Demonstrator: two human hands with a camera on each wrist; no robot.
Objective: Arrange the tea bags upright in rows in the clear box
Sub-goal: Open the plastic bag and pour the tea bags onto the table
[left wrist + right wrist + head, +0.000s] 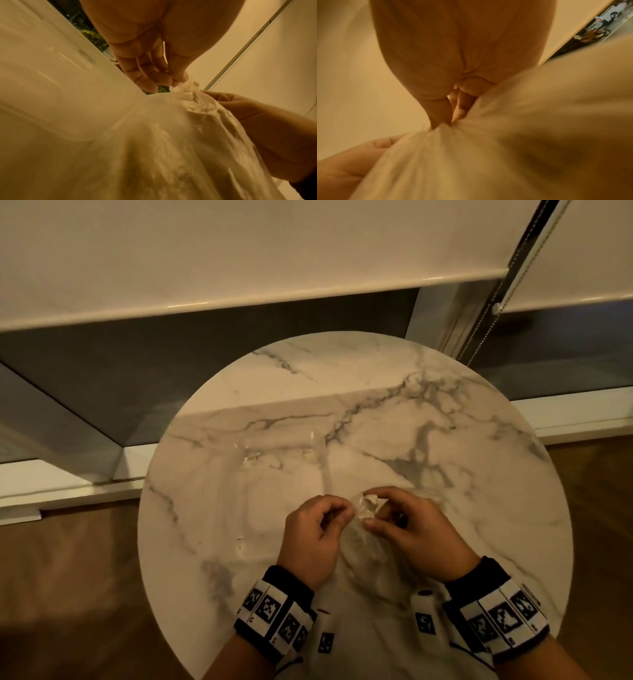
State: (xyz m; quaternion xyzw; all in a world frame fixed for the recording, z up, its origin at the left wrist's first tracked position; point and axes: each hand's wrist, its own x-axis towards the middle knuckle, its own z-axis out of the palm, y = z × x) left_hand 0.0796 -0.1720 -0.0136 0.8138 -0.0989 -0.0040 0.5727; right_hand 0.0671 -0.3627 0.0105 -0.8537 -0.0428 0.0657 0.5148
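A clear plastic bag [366,546] stands on the marble table [445,440] in front of me, its top gathered into a twisted knot. My left hand [344,513] pinches the knot from the left. My right hand [371,510] pinches it between index finger and thumb from the right. In the left wrist view the bag [171,142] holds pale contents, and I cannot make out single tea bags. The clear box [310,453] sits just left of the bag, nearly invisible against the marble; its wall [60,88] fills the left of that view. The right wrist view is blurred, with fingertips [458,112] on the bag [471,162].
The round table ends close to my wrists and stands on a wood floor [68,594]. Behind it are a window sill [85,484], a lowered roller blind [239,251] and its bead chain [479,337].
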